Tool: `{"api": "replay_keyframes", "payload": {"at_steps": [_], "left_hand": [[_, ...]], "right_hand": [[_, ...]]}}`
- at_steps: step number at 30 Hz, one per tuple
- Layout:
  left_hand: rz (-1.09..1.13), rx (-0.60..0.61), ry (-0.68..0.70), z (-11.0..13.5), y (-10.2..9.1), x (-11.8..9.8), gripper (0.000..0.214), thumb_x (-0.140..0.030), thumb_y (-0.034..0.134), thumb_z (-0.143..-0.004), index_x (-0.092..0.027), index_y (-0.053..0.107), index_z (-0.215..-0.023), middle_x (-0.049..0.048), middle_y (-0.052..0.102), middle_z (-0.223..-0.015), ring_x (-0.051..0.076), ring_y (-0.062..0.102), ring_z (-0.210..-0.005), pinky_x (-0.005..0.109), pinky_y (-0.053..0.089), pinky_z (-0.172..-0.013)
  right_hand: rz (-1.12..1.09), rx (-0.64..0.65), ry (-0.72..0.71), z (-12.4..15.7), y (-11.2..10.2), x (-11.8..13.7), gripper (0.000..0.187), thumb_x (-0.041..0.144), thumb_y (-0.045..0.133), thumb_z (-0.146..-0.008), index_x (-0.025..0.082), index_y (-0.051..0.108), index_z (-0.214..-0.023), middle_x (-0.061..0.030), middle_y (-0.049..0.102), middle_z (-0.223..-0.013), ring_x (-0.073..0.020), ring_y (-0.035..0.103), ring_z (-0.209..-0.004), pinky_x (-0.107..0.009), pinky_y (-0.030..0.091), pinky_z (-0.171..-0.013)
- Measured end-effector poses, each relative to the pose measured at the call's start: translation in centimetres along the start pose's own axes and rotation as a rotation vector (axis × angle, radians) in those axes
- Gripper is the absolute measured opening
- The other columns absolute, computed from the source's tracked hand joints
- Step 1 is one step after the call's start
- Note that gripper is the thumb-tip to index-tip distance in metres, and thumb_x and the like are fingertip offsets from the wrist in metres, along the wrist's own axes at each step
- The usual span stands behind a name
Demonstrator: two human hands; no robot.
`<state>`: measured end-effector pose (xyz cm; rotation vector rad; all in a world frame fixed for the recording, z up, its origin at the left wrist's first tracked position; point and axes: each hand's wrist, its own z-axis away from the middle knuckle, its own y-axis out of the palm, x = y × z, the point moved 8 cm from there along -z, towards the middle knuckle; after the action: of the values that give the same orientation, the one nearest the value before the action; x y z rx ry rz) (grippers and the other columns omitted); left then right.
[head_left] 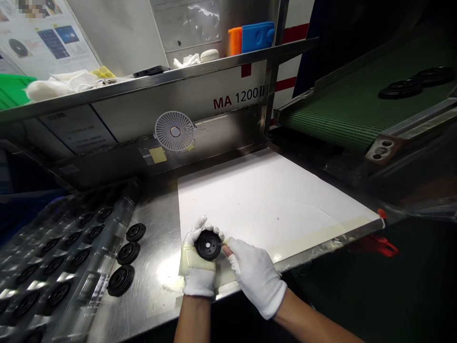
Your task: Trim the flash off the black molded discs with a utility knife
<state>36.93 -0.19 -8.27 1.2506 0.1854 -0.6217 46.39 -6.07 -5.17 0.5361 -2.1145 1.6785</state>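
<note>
Gloves of white cotton cover both hands at the near edge of the steel surface (160, 224). The left hand (197, 274) is closed around a black disc (208, 245) and holds it face up, just over the near-left corner of the white sheet (271, 200). The disc is round and matte black, with raised rings around a central hub and a few small holes in its face. The right hand (255, 278) is pinched at the disc's right rim, fingertips touching it; whether something small sits between them I cannot tell. To the left, three spare discs (128, 253) lie in a row on the bare steel, just beside a clear tray (53, 257) filled with more. A white grille (174, 131) leans against the back wall under the shelf (143, 83). On the right, a green belt (342, 119) carries black parts (400, 89).
</note>
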Motion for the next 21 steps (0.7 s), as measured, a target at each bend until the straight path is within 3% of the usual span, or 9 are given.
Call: {"api": "replay_keyframes", "payload": {"at_steps": [6,9,13,15,18,21], "left_hand": [[0.108,-0.065,0.075,-0.9,-0.7,0.0,0.008,-0.013,0.061,-0.070,-0.018,0.060,-0.076,-0.0026,0.054,-0.062,0.009,0.053,-0.061,0.026,0.048,-0.068],[0.073,-0.059,0.127,-0.4,-0.6,-0.5,0.020,-0.013,0.059,-0.071,-0.020,0.061,-0.090,-0.0008,0.059,-0.071,0.012,0.058,-0.073,0.032,0.048,-0.079],[-0.033,0.049,-0.012,0.3,0.3,0.2,0.035,-0.017,0.053,-0.071,-0.016,0.058,-0.106,0.0105,0.062,-0.087,0.025,0.059,-0.087,0.044,0.048,-0.076],[-0.010,0.051,-0.027,0.2,0.4,0.2,0.031,-0.017,0.053,-0.071,-0.015,0.059,-0.101,0.0081,0.061,-0.077,0.022,0.059,-0.077,0.039,0.049,-0.071],[0.051,-0.048,-0.008,-0.5,-0.2,0.2,0.015,-0.014,0.057,-0.071,-0.015,0.061,-0.085,0.0024,0.057,-0.064,0.016,0.057,-0.064,0.032,0.049,-0.064],[0.098,-0.115,0.021,-0.9,-0.7,0.4,0.006,-0.014,0.061,-0.071,-0.016,0.060,-0.076,-0.0006,0.056,-0.061,0.012,0.055,-0.060,0.029,0.049,-0.066]], "right_hand": [[-0.004,0.034,-0.011,0.5,0.9,1.1,0.021,0.029,0.039,-0.092,0.023,0.053,-0.077,0.0031,0.059,-0.066,-0.0141,0.054,-0.058,-0.025,0.026,-0.052],[-0.014,0.036,-0.024,0.4,0.7,1.4,0.020,0.028,0.039,-0.092,0.023,0.052,-0.076,0.0036,0.058,-0.066,-0.0137,0.053,-0.058,-0.025,0.026,-0.051],[-0.018,0.002,-0.024,0.0,-0.2,0.8,0.017,0.027,0.041,-0.091,0.023,0.052,-0.079,0.0031,0.059,-0.069,-0.0136,0.053,-0.059,-0.025,0.027,-0.052],[0.003,-0.010,-0.007,0.0,-0.3,0.4,0.017,0.026,0.041,-0.091,0.023,0.053,-0.080,0.0026,0.059,-0.070,-0.0142,0.053,-0.060,-0.025,0.027,-0.053],[0.017,-0.005,0.005,0.2,0.0,0.2,0.017,0.027,0.040,-0.091,0.023,0.053,-0.081,0.0020,0.060,-0.071,-0.0148,0.054,-0.060,-0.026,0.026,-0.052],[-0.001,0.019,-0.005,0.4,0.6,0.8,0.021,0.029,0.039,-0.092,0.023,0.053,-0.078,0.0021,0.059,-0.068,-0.0148,0.054,-0.059,-0.025,0.026,-0.052]]}}
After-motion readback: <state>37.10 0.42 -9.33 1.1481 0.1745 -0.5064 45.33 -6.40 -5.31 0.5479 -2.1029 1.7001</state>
